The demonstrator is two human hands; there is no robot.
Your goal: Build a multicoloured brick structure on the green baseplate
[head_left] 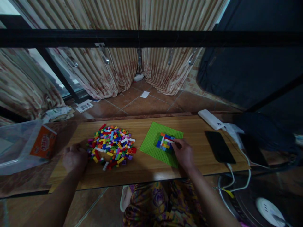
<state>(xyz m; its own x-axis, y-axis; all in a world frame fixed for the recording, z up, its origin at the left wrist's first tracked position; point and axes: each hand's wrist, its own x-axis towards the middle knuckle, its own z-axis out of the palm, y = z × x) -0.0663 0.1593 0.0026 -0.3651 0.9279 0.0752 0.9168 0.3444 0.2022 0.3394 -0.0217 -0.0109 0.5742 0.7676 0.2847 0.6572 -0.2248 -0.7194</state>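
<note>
Head view: a small patch of bricks already sits built on the green baseplate, mid-table; most of the plate is bare. The big loose pile of bricks lies to the left, barely dented, so by my judgement the build is early, with plenty left. The right hand rests on the plate's near right part, fingertips pinched on a white brick at the edge of the built patch. The left hand lies on the wooden table touching the pile's left edge, fingers loosely curled, holding nothing I can make out. Forearms reach in from the near side. A black phone lies to the right.
</note>
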